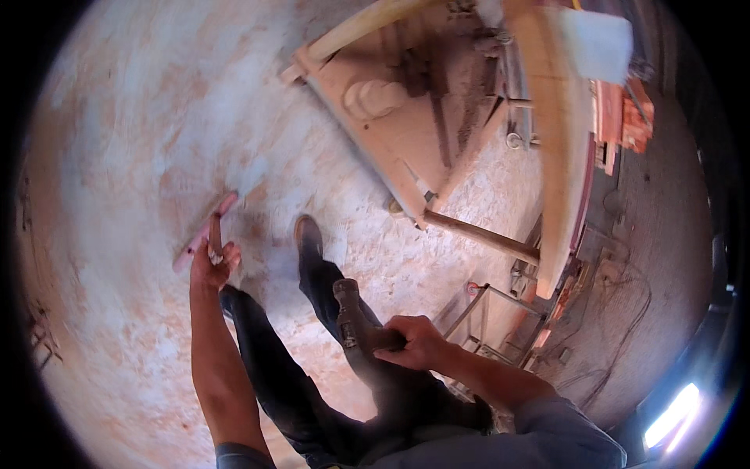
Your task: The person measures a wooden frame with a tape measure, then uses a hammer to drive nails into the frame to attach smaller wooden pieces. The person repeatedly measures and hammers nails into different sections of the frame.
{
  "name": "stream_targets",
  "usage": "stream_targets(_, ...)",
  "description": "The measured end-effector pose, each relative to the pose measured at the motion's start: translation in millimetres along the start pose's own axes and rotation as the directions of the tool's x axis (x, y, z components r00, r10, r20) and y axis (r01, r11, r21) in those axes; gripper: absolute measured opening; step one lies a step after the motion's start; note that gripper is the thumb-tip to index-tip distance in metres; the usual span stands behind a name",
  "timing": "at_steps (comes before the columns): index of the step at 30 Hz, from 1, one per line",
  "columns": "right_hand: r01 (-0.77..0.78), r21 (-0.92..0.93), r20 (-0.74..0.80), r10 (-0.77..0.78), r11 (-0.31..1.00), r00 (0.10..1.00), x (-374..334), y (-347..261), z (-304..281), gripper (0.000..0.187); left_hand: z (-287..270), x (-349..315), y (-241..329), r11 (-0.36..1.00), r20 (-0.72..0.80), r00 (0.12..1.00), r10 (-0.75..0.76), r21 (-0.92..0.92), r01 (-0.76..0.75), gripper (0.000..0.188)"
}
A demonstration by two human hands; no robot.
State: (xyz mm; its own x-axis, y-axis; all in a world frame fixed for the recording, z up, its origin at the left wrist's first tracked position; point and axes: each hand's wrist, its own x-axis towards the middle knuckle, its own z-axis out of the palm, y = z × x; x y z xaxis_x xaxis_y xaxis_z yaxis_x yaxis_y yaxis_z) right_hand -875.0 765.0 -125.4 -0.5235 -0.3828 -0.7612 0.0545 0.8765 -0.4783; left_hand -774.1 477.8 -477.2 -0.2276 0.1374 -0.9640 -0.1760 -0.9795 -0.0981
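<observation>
My left hand (213, 264) is stretched down toward the dusty floor and grips a thin dark rod-like tool (214, 234) that points up from the fist. A flat pinkish strip of wood (205, 232) lies on the floor just behind that hand. My right hand (412, 341) is closed on the handle of a dusty hammer-like tool (353, 316), whose head points up and left, over my dark trouser leg. My shoe (308, 236) is planted on the floor between the two hands.
A wooden frame piece with a carved ornament (375, 98) lies at the upper middle. A long pale plank (558, 141) runs down the right side above a metal stand (500, 313). Reddish wood pieces (625, 117) and cables are at the far right.
</observation>
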Motion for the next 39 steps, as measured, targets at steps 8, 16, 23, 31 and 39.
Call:
stream_targets(8, -0.059, -0.17, -0.314, 0.002, 0.984, 0.949, -84, 0, -66, 0.033, -30, 35, 15, 0.992, 0.204, 0.977, -0.066, 0.122, 0.041, 0.038)
stream_targets(16, -0.284, 0.081, -0.79, 0.235, 0.956, 0.566, -128, -1, -155, 0.038, -4, 18, 21, 0.976, 0.011, 0.998, -0.06, 0.211, 0.056, 0.044)
stream_targets(23, -0.392, 0.029, -0.797, 0.258, 0.919, 0.546, -89, 45, -246, 0.037, -43, -10, 21, 0.98, -0.114, 0.993, 0.036, 0.197, -0.012, 0.064)
stream_targets(31, -0.426, -0.294, -0.835, -0.013, 0.856, 0.551, -75, 92, -296, 0.033, -211, -132, -16, 0.733, -0.288, 0.903, 0.32, 0.679, -0.043, 0.043)
stream_targets(39, -0.507, -0.128, -0.941, 0.057, 0.852, 0.333, -98, 162, -338, 0.037, -120, -330, -84, 0.672, -0.278, 0.829, 0.486, 0.725, -0.151, 0.025)
